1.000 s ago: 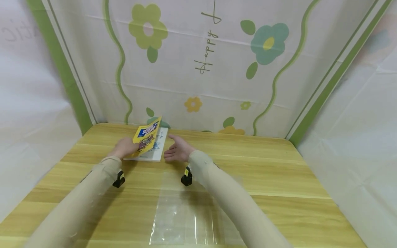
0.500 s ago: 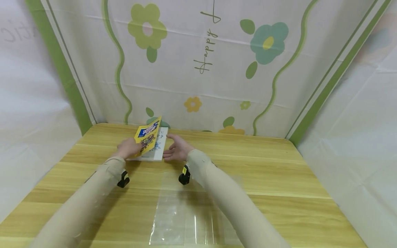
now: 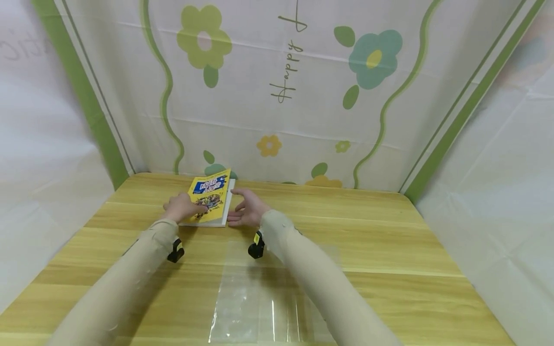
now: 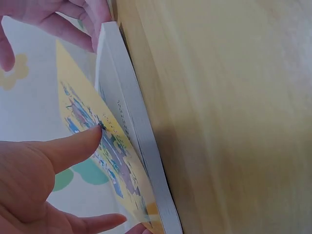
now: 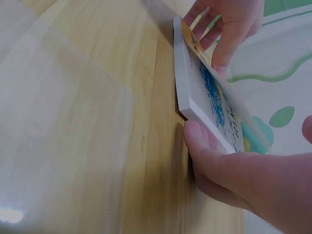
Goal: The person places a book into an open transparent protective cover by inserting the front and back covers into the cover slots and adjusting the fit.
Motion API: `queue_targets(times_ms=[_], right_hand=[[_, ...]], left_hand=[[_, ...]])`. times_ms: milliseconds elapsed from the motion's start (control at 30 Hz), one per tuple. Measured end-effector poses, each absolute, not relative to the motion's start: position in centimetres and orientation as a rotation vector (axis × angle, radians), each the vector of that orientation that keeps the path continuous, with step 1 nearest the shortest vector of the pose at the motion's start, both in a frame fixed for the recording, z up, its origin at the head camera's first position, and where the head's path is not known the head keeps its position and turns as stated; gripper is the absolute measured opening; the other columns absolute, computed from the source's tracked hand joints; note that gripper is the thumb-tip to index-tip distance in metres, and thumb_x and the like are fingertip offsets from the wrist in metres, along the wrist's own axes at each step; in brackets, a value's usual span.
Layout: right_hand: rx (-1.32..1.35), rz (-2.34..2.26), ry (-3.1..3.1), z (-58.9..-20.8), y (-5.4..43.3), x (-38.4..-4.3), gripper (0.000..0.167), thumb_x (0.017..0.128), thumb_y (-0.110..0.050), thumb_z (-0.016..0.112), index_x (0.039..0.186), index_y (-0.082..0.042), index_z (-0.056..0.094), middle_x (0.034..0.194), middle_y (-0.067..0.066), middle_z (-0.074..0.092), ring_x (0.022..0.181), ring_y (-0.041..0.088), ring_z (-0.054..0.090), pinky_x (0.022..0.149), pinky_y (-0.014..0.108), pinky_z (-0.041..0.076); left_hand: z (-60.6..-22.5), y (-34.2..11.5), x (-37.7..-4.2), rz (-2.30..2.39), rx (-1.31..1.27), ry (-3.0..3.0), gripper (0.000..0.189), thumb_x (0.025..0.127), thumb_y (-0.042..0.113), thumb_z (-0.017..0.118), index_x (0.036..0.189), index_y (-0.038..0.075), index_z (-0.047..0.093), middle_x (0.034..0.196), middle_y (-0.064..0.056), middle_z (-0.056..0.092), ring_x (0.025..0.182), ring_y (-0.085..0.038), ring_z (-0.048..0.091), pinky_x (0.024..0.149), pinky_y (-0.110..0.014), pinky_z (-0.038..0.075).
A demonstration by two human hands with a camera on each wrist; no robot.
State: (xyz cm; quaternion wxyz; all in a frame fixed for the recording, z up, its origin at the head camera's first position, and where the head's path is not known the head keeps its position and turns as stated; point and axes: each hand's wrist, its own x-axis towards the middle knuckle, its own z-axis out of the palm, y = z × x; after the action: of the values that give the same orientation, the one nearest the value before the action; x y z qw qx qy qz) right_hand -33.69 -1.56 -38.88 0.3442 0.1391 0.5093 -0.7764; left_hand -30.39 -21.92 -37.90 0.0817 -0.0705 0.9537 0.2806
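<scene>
A paperback book with a yellow cover (image 3: pixel 213 184) lies at the far left of the table. Its front cover is partly raised, tilted above the white first page (image 5: pixel 204 92). My left hand (image 3: pixel 181 207) is at the spine side, the straight thumb (image 4: pixel 78 146) pressing on the cover's printed picture and the other fingers reaching along the spine. At the opposite edge, my right hand (image 3: pixel 248 209) has its fingertips against the thick page block (image 4: pixel 127 87), with the thumb held apart above.
A clear plastic sheet (image 3: pixel 242 298) lies flat on the wooden table (image 3: pixel 389 250), partly under my right forearm. Behind the book hangs a white curtain (image 3: pixel 251 115) with printed flowers, and more cloth encloses both sides.
The yellow cover has swung down to the right, nearer the page, so less white shows. My left hand has shifted slightly right with it; the right hand has come closer to the book's edge.
</scene>
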Motion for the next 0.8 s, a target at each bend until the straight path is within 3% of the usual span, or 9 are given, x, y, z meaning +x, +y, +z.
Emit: queue_targets(times_ms=[333, 533, 800], right_hand=[[0.399, -2.021, 1.333, -39.21, -1.92, -33.65, 0.086, 0.090, -0.036, 0.066, 0.144, 0.016, 0.025, 0.120, 0.031, 0.049, 0.121, 0.043, 0.048, 0.104, 0.054, 0.040], [0.386, -1.997, 1.384, -39.40, -2.01, -33.61, 0.074, 0.089, -0.034, 0.068, 0.134, 0.016, 0.037, 0.118, 0.027, 0.049, 0.118, 0.041, 0.050, 0.100, 0.051, 0.044], [0.386, -1.943, 1.447, -39.31, -2.28, -33.74, 0.063, 0.088, -0.023, 0.070, 0.132, 0.013, 0.041, 0.111, 0.023, 0.052, 0.109, 0.036, 0.054, 0.098, 0.049, 0.046]], left_hand=[[-38.37, -21.88, -30.11, 0.836, -0.279, 2.836, 0.094, 0.081, 0.043, 0.077, 0.132, -0.022, 0.032, 0.117, -0.039, 0.042, 0.107, -0.050, 0.038, 0.091, -0.057, 0.038], [-38.24, -21.71, -30.07, 0.803, -0.287, 2.823, 0.094, 0.081, 0.044, 0.077, 0.131, -0.021, 0.032, 0.116, -0.040, 0.040, 0.109, -0.052, 0.038, 0.091, -0.058, 0.039], [-38.16, -21.18, -29.90, 0.786, -0.303, 2.816, 0.093, 0.081, 0.045, 0.076, 0.131, -0.020, 0.033, 0.115, -0.040, 0.039, 0.108, -0.052, 0.039, 0.089, -0.056, 0.041]])
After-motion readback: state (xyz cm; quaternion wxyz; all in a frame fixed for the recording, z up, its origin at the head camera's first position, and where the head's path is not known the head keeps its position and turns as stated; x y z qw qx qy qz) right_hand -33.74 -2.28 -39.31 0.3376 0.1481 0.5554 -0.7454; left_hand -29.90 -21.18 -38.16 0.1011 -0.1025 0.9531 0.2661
